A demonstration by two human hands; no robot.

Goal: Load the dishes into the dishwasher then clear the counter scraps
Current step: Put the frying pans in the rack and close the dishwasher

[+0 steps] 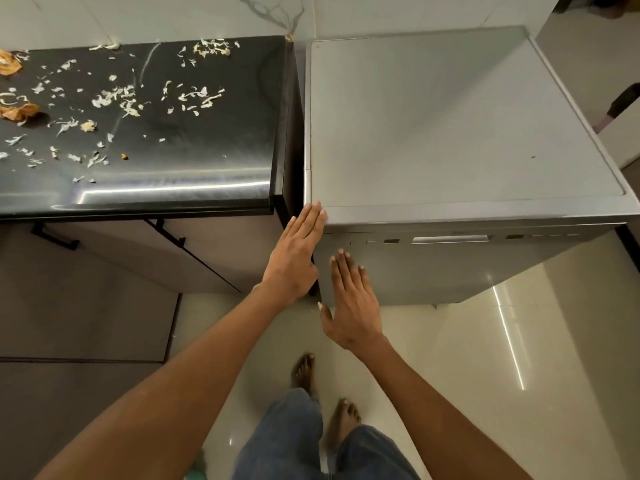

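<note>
Dishwasher (450, 133): steel-grey, door closed, stood just to the right of the black counter (207, 161), a narrow gap between them.

Left hand (294, 254): flat, fingers straight and together, holding nothing; fingertips lay on the front left corner of the dishwasher's top edge.

Right hand (353, 303): flat, fingers straight and slightly spread, thumb out to the left, holding nothing; it was held against or just in front of the left part of the dishwasher door, contact not clear.

Door handle (450, 239): a recessed slot at the top of the door, right of both hands and apart from them.

Scraps (121, 102): pale peelings scattered over the left and middle of the counter, with brown papery skins (19, 110) at its far left edge.

Cabinet doors (138, 251): below the counter, with dark bar handles.

Floor (467, 375): glossy pale tiles; the person's bare feet and jeans (284, 441) were seen below the hands.
</note>
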